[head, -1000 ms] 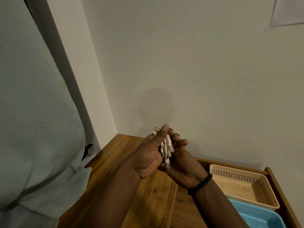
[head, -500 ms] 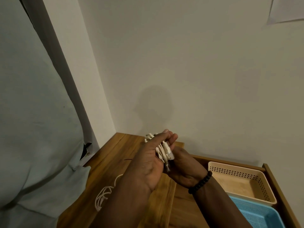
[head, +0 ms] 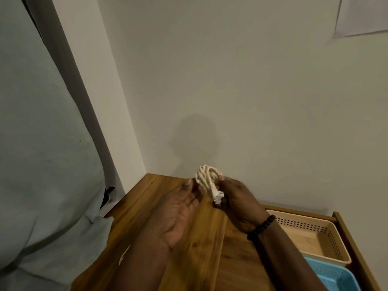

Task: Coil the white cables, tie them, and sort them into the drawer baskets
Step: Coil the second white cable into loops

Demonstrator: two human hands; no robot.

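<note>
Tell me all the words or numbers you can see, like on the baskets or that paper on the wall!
None can be read.
The sheet of paper on the wall looks blank.
The beige basket, blue basket and coiled white cable show no label or print.

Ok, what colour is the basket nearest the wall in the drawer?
Beige basket, with perforated walls; the head view shows it.

head cam | looks forward-down — close over wooden top [head: 201, 238]
</note>
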